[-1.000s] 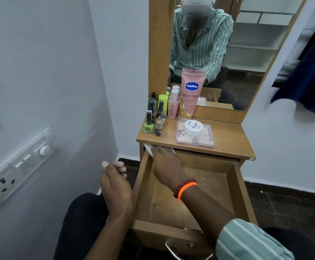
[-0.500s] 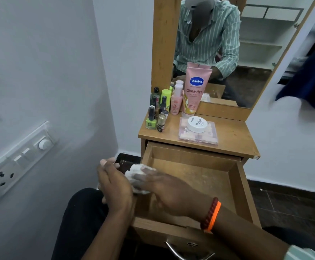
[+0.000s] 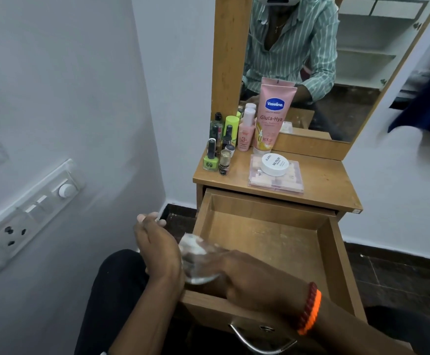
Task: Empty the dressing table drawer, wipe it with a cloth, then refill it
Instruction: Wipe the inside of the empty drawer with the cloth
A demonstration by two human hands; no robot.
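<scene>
Head view: wooden drawer point(image 3: 272, 234), perhaps dusty.

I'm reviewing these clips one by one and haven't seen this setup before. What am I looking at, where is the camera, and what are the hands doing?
There is no machine here: a person wears one wide-angle camera on the head, looking down at their own bare hands; the mirror reflects them. The right hand holds a crumpled white cloth, blurred, at the near left corner of the open, emptied wooden drawer. The left hand hovers just outside the drawer's left side, holding nothing I can see. On the dressing table top stand a pink Vaseline tube, small nail polish bottles, and a round white jar on a flat clear case.
</scene>
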